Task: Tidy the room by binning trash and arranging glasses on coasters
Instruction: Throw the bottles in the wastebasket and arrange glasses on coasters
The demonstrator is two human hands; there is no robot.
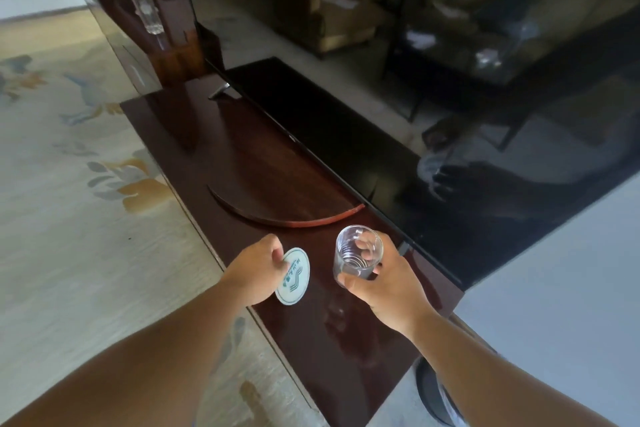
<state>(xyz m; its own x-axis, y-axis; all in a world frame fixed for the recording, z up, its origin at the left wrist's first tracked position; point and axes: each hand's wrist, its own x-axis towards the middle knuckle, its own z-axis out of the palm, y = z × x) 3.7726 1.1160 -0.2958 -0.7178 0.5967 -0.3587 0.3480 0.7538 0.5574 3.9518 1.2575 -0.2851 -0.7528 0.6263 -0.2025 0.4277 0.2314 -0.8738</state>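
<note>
over the counter (263, 163), left grip (252, 270) pinches a coaster (294, 277), right grip (388, 277) clasps a glass (356, 255); neither placed yet.

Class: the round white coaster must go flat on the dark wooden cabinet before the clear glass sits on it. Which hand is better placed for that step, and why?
The left hand: it already pinches the round white coaster just above the dark wooden cabinet. The right hand is occupied gripping the clear drinking glass.

Left hand (254, 270) pinching a flat disc, right hand (388, 282) wrapped in a grip, forearms extended
</note>
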